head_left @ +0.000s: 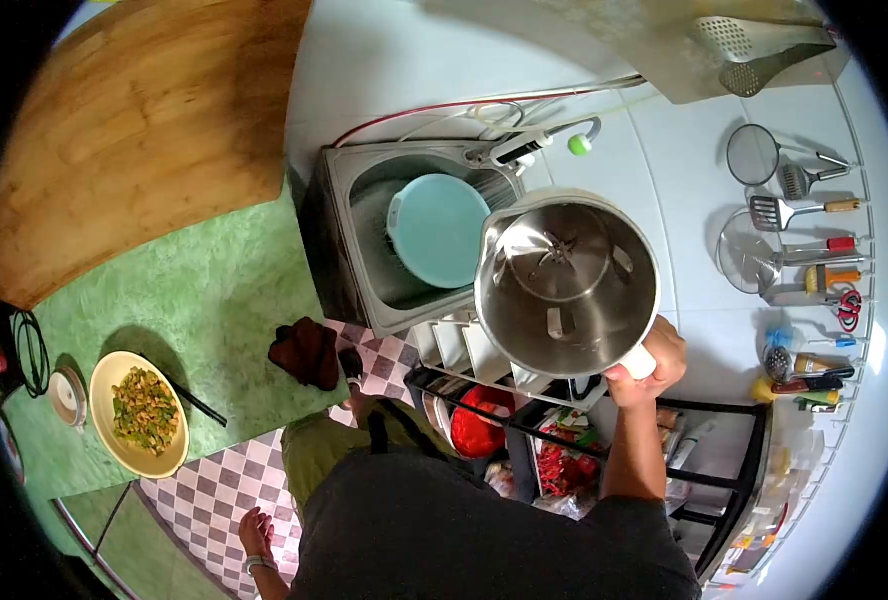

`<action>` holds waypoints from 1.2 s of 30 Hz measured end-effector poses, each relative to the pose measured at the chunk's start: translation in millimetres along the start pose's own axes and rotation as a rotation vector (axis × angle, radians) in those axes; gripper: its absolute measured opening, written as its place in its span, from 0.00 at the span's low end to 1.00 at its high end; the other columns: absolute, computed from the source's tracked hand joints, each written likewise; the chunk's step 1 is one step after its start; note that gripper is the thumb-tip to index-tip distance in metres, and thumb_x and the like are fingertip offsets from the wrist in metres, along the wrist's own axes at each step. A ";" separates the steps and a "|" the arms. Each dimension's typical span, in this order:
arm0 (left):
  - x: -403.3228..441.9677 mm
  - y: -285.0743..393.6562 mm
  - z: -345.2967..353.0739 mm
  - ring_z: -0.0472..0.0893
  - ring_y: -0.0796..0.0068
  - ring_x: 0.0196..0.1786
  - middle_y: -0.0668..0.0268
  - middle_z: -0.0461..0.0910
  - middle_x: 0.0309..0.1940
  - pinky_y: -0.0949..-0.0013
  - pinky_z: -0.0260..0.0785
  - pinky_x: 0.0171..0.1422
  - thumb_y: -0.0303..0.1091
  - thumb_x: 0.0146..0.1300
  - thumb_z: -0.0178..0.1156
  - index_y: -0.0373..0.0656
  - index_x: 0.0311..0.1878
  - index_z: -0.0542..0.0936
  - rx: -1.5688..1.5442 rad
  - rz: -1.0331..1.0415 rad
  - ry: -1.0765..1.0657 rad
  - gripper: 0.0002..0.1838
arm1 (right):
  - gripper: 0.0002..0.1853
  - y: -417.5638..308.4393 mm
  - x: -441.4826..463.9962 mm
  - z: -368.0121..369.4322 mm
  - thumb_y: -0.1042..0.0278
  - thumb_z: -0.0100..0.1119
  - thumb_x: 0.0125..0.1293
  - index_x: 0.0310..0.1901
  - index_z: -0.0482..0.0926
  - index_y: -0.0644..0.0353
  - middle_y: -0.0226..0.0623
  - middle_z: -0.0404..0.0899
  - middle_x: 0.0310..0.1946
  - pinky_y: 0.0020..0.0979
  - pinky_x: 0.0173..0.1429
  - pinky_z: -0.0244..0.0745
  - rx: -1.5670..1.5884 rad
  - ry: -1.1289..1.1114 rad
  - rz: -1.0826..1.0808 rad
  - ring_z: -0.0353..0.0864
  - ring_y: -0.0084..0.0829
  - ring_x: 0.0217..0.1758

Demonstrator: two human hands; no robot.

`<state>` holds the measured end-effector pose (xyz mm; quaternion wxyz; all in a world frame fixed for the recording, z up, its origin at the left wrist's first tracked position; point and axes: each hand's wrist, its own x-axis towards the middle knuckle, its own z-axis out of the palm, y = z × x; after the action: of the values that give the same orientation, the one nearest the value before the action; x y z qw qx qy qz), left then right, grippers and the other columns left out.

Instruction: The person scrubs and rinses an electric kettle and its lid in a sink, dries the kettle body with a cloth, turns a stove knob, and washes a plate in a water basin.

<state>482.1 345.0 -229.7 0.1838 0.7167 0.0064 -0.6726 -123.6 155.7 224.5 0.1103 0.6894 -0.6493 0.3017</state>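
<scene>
The right hand grips the metal jug by its handle; left of it, the jug partly hides the white rack. The left hand hangs loosely open, indistinct.

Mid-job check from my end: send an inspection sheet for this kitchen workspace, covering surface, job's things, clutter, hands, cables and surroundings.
Surface: green counter carrying a cream bowl of chopped food, black chopsticks beside it.
Job's things: metal blender jug, mouth facing the camera, blades visible, no contents seen.
Clutter: brown cloth at the counter's edge.
Hands: right hand grips the jug's handle; left hand hangs low, loosely open, apparently empty.
Cables: black coiled cable at the counter's far left; red line behind the sink, cable or hose unclear.
Surroundings: steel sink holding a turquoise basin; utensils hang along the wall.
</scene>
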 end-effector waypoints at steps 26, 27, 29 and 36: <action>-429.4 293.2 411.3 0.81 0.62 0.44 0.62 0.82 0.41 0.62 0.74 0.44 0.30 0.45 0.60 0.43 0.37 0.81 0.871 2.431 -0.771 0.12 | 0.27 18.9 4.7 -50.6 0.49 0.78 0.48 0.14 0.71 0.58 0.33 0.74 0.12 0.28 0.22 0.70 0.132 0.311 -0.320 0.76 0.31 0.14; -442.8 292.7 426.1 0.81 0.63 0.44 0.63 0.82 0.41 0.63 0.75 0.44 0.31 0.46 0.59 0.43 0.38 0.81 0.849 2.513 -0.762 0.13 | 0.27 21.8 6.0 -48.3 0.49 0.79 0.48 0.14 0.70 0.58 0.32 0.73 0.12 0.28 0.22 0.69 0.150 0.327 -0.344 0.75 0.30 0.13; -459.0 292.6 454.9 0.81 0.61 0.45 0.62 0.82 0.41 0.62 0.75 0.44 0.31 0.48 0.59 0.41 0.40 0.80 0.924 2.520 -0.791 0.14 | 0.27 30.4 3.3 -45.2 0.49 0.79 0.48 0.14 0.69 0.56 0.32 0.72 0.11 0.27 0.22 0.67 0.152 0.347 -0.364 0.73 0.30 0.13; -454.9 290.6 524.8 0.81 0.51 0.44 0.49 0.81 0.39 0.56 0.76 0.46 0.30 0.54 0.55 0.32 0.44 0.78 1.753 2.359 -0.589 0.16 | 0.29 50.5 -8.6 -36.0 0.50 0.83 0.40 0.12 0.66 0.52 0.29 0.67 0.10 0.27 0.20 0.62 0.044 0.412 -0.355 0.69 0.30 0.12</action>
<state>8.6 39.6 269.6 0.1243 0.0320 -0.9906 -0.0483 -181.7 175.7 236.2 0.2763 0.7188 -0.4753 0.4255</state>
